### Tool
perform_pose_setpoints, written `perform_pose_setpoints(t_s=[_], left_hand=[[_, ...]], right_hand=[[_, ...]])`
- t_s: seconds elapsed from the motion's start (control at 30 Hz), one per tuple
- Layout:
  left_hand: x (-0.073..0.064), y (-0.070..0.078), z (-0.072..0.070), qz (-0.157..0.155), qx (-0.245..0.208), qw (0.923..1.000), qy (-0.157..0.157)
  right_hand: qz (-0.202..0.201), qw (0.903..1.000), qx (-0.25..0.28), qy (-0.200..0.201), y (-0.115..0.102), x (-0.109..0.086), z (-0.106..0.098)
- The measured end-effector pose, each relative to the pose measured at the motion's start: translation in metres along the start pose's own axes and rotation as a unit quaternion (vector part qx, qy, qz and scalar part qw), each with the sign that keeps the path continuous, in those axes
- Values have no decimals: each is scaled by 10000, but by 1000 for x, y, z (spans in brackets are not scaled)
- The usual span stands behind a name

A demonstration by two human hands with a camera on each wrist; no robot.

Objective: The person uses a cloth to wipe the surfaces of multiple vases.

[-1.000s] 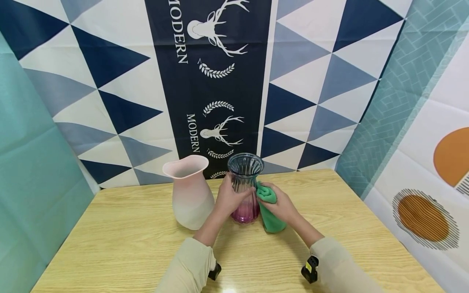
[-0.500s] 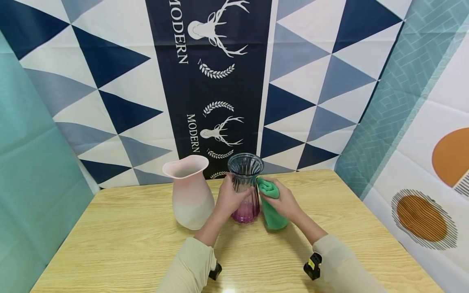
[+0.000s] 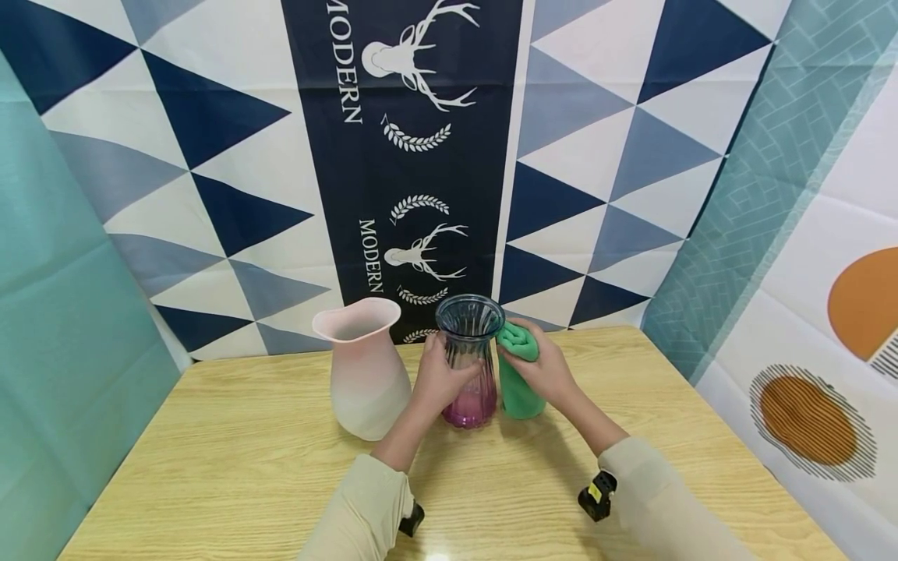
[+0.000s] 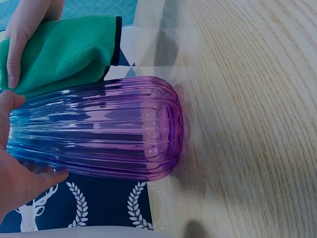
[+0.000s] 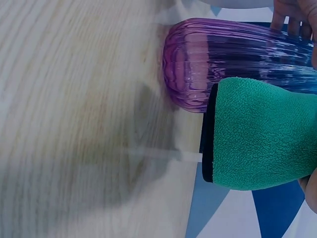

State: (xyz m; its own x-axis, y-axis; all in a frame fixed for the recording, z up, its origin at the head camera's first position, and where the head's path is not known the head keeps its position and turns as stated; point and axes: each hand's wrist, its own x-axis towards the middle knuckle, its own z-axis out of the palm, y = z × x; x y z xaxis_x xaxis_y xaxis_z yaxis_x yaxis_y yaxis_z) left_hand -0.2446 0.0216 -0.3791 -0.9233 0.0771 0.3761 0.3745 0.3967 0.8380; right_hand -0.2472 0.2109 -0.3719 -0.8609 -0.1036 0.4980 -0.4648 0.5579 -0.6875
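Note:
A ribbed glass vase, blue at the top and fading to purple at its base, stands upright on the table. My left hand grips its narrow neck from the left, thumb across the front. My right hand holds a folded green cloth close against the vase's right side, near the rim. In the right wrist view the cloth has a dark edge band and overlaps part of the vase. The left wrist view shows the vase's purple base resting on the wood.
Left of the glass vase stands a pink-and-white vase with a wavy rim. The wooden table ends at a patterned backdrop behind. A teal cloth wall rises on the left, and another patterned wall on the right.
My right hand has lifted the green cloth upward along the vase's right side, away from the table. The left hand and both vases stay in place.

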Motion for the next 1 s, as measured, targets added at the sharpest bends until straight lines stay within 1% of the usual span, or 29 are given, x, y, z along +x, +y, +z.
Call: perform_pose_setpoints(t_s=[0.1, 0.23, 0.4, 0.57, 0.83, 1.0], left_hand=[[0, 0, 0, 4, 38, 10000, -5], [0, -1, 0, 18, 47, 10000, -15], [1, -2, 0, -17, 67, 10000, -50], [2, -1, -1, -3, 70, 10000, -43], [2, 1, -2, -79, 53, 9999, -68], [3, 1, -1, -86, 94, 9999, -57]], right_hand=[[-37, 9999, 92, 50, -1, 2, 2], [38, 9998, 176, 16, -3, 3, 5], [182, 9995, 204, -165, -2, 2, 9], [162, 9991, 190, -340, -1, 0, 10], [129, 9969, 93, -775, 2, -5, 9], [121, 9958, 11, -909, 4, -8, 11]])
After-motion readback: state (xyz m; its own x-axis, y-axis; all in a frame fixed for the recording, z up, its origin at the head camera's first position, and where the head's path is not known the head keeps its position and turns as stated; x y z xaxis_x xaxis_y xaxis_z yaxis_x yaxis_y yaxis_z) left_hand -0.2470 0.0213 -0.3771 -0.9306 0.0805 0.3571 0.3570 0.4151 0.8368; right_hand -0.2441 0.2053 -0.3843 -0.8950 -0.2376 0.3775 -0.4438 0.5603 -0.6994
